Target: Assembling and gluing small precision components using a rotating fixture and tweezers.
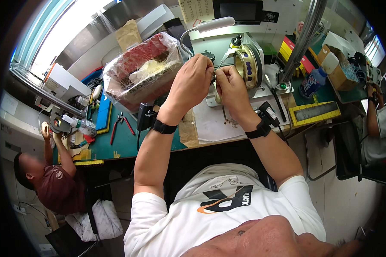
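Observation:
Both my hands are close together in front of a small bench machine with a gold-coloured ring-shaped drum (247,67). My left hand (191,79) is closed, its fingertips pinched beside a black fitting on the machine. Close by on its right, my right hand (235,89) is also closed, thumb and forefinger pinched just left of the drum. What the fingertips hold is too small and hidden to make out. Each wrist wears a black strap with a small box on it. White paper (214,127) with dark scraps lies under the hands.
A plastic-lined box (120,83) of fine pale strands stands to the left, with red-handled pliers (129,124) nearer. A lamp (216,24) hangs above. At right are a metal post (302,43), a blue bottle (312,83) and a yellow-edged block (315,113). Two people work nearby.

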The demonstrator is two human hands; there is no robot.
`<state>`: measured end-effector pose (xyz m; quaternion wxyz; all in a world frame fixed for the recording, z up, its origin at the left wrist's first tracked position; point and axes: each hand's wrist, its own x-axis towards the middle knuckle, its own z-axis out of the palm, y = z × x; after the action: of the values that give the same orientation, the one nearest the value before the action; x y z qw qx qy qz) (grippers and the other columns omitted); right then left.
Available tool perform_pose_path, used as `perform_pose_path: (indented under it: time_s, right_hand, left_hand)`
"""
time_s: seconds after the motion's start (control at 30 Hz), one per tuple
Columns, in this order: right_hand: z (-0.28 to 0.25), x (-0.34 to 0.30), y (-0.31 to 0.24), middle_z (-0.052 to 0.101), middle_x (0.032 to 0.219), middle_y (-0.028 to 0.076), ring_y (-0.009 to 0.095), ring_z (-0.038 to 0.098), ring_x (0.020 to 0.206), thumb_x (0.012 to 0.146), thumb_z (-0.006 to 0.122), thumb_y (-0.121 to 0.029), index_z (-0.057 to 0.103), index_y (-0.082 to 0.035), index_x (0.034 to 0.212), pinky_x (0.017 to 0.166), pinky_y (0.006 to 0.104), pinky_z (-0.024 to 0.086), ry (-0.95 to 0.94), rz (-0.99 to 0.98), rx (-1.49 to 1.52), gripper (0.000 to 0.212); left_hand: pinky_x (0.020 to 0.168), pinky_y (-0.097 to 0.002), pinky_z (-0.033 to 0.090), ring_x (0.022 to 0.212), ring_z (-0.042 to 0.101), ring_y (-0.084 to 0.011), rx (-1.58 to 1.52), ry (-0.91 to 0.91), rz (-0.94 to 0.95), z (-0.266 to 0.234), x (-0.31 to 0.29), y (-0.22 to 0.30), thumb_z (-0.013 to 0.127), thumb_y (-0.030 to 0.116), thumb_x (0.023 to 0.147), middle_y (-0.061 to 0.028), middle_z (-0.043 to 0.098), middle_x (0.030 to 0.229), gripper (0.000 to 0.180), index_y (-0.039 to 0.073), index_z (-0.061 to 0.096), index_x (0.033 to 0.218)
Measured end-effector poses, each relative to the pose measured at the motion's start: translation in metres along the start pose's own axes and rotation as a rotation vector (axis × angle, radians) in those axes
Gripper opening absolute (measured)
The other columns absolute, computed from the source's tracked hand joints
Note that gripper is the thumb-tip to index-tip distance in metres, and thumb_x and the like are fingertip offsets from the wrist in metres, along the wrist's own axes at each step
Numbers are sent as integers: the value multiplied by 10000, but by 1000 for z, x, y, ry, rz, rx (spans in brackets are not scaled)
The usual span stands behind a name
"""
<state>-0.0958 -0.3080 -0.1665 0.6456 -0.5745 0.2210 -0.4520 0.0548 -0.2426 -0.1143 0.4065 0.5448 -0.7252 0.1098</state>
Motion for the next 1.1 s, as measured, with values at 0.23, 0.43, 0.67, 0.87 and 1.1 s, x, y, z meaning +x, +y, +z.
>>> perform_pose_path:
  time_s: [0.23,0.43,0.67,0.87,1.1]
  right_hand:
    - [3,5,5,573,869,-29,32,512,743,1197,634,-270,597,-56,1146,636,230,436,37,-79,-57,223]
    - [5,14,7,627,880,67,155,598,785,1125,664,-222,582,6,1077,733,345,537,124,-225,-342,247]
    - [8,11,3,589,876,29,119,525,771,1131,665,-218,585,-2,1060,699,329,503,115,-205,-370,241]
    - [-1,14,9,602,893,40,117,533,757,1158,630,-187,579,11,1076,667,333,501,63,-170,-275,220]
    - [1,-6,9,580,902,-14,45,526,761,1211,600,-222,592,-30,1152,625,253,456,1,-13,14,201]
  left_hand:
    - [848,-451,549,903,652,-367,-61,44,-41,6,-4,-2,677,56,1099,-185,657,1049,90,-21,633,1089]
    - [777,-272,503,847,577,-99,-238,420,-248,23,-24,-1,704,126,1149,-19,660,989,133,5,695,1095]
    - [747,-290,479,843,548,-104,-590,513,-606,67,-76,-22,650,62,1153,-27,625,970,39,23,647,1156]
    - [588,-272,424,669,577,-117,-1229,52,-756,54,-76,-27,512,256,1244,-13,643,957,175,98,588,1253]
    - [604,-282,452,687,609,-143,-1337,-6,-741,61,-85,-48,534,271,1241,-16,647,1032,200,106,606,1328]
